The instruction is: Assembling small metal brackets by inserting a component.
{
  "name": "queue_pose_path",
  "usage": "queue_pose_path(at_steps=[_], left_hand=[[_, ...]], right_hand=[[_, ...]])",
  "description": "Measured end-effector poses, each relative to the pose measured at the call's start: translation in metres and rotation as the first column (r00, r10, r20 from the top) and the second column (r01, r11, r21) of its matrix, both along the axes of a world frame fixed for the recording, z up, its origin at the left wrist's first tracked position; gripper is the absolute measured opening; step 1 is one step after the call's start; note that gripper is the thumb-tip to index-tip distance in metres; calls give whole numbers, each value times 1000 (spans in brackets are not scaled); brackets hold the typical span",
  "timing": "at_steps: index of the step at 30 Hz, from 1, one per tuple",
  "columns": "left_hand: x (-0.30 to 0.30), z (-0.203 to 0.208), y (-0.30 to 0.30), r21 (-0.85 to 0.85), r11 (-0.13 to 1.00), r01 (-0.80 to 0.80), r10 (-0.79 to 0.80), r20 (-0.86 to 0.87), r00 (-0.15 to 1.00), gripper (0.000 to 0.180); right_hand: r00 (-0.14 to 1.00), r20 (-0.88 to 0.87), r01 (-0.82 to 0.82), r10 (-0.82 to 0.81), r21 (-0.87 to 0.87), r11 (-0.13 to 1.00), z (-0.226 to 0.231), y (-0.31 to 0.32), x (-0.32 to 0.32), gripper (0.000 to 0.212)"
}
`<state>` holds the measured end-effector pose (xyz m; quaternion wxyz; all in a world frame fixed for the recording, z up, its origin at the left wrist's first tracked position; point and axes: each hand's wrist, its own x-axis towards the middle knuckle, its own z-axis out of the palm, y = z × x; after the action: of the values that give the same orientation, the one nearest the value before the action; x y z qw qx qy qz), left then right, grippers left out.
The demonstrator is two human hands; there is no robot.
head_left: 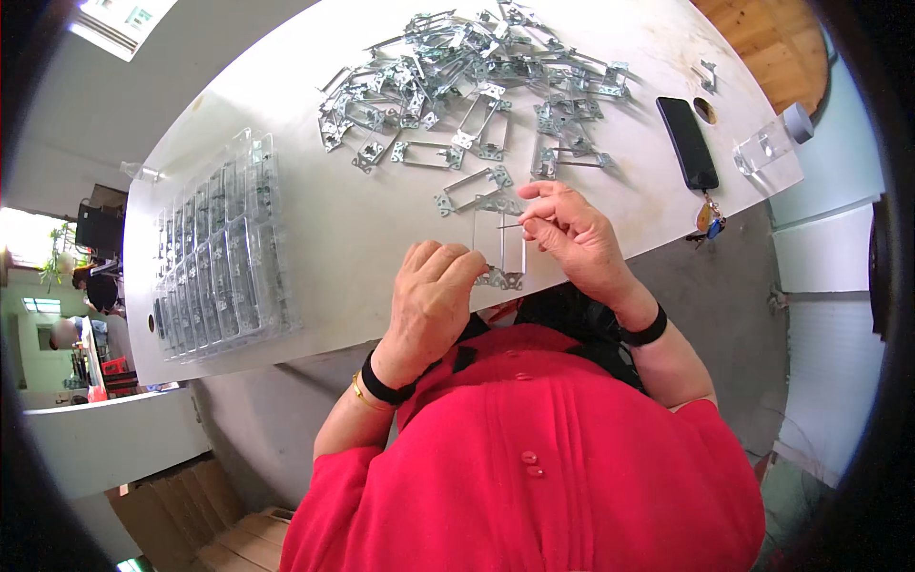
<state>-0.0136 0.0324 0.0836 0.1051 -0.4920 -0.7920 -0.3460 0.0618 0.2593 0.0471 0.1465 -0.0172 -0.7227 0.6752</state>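
Close to the table's near edge, a rectangular metal bracket frame (501,278) has a holed plate at each end and thin rods between them. My left hand (431,297) is closed, its thumb and fingertips at the near end plate; the curled fingers partly hide the grip. My right hand (576,236) pinches a thin metal pin (509,226) between thumb and forefinger, above the frame's middle. The pin points left, across the rods. Just beyond lies another bracket frame (467,191), touched by neither hand.
A heap of similar metal brackets (448,71) covers the table's far middle. Stacked clear plastic trays (219,248) with metal parts stand at the left. On the right are a black phone (686,143), keys on a ring (707,217) and a lying plastic bottle (767,143).
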Motion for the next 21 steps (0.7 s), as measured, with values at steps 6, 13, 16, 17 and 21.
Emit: queue_pose_path(at_steps=[6, 13, 16, 17, 21], left_hand=[[1, -4, -8, 30, 999, -14, 14, 9, 1000, 18], [-7, -22, -12, 10, 998, -64, 64, -50, 997, 20], [-9, -25, -16, -13, 995, -102, 101, -62, 993, 20], [-11, -27, -18, -14, 995, -103, 102, -61, 993, 20], [-10, -29, -29, 41, 998, -45, 43, 62, 997, 18]], right_hand=[[995, -79, 71, -61, 124, 990, -7, -13, -7, 8], [999, -17, 42, -42, 13, 999, 0, -19, -8, 6], [998, -27, 60, -58, 87, 994, 4, -16, -6, 6], [991, -58, 122, -118, 71, 990, 5, -13, -6, 7], [965, -48, 263, -259, 98, 960, 4, 6, -12, 8]])
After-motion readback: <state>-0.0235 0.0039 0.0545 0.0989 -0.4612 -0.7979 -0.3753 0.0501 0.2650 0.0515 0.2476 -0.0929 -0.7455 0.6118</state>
